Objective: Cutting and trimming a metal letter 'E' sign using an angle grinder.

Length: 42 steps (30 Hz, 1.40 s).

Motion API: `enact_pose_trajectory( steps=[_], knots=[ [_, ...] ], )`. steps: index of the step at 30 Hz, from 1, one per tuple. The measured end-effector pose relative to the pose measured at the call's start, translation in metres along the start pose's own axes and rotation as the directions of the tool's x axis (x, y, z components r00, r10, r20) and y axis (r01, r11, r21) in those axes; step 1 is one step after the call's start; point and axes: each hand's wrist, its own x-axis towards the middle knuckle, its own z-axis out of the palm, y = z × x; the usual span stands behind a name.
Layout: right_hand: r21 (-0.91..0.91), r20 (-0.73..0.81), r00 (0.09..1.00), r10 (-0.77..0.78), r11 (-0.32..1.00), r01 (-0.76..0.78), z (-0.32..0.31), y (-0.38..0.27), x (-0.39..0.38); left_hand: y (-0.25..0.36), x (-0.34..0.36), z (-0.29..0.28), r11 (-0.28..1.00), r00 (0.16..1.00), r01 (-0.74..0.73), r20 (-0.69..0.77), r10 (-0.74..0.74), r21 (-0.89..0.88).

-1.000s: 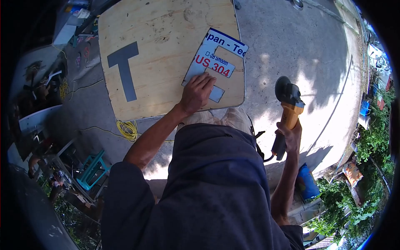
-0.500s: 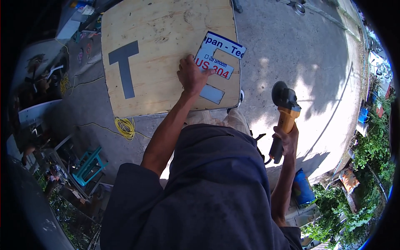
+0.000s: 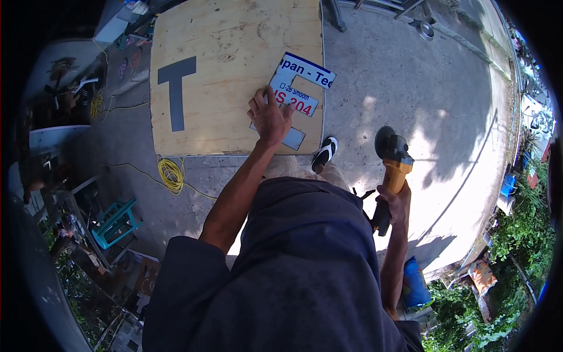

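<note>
My left hand grips a flat E-shaped sheet, its fingers curled at the left edge and its thumb on the face. White with a dark blue band and red and blue print, the sheet lies tilted on a plywood board. One corner sticks out past the board's right edge. At the right, my right hand is wrapped around the handle of a yellow and black angle grinder. The grinder's dark disc points away from me, apart from the board. Whether the disc spins cannot be made out.
A grey T-shaped plate lies on the board's left part. Yellow cord is coiled on the concrete below. My shoe stands by the board's near right corner. A teal plastic stool is at left, a blue container at lower right.
The view has shifted slightly, and more of my shoe shows beside the board. Both hands keep their holds on the sheet and the angle grinder.
</note>
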Motion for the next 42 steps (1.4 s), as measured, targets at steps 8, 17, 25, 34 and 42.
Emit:
enact_pose_trajectory(
  steps=[8,17,25,34,42],
  knots=[
    [0.114,0.078,0.996,-0.034,0.993,0.025,-0.024,-0.005,0.015,0.002,-0.018,0.011,0.996,0.995,-0.082,-0.052,0.083,0.016],
    [0.122,0.111,0.993,-0.036,0.992,0.022,-0.046,-0.002,0.032,0.0,0.036,-0.01,0.947,0.917,0.322,0.252,-0.311,-0.001],
    [0.081,0.168,0.985,-0.031,0.997,0.018,-0.049,-0.004,0.033,-0.048,0.056,-0.013,0.83,0.849,0.375,0.512,-0.129,-0.412],
    [0.1,0.158,0.988,0.003,0.995,-0.019,-0.042,-0.013,0.016,-0.007,0.056,-0.009,0.266,0.889,0.456,0.447,-0.099,-0.849],
    [0.14,0.059,0.998,-0.016,0.99,0.008,-0.016,-0.035,-0.012,0.015,0.075,-0.025,0.261,0.898,0.432,0.439,-0.033,-0.863]
  ],
)
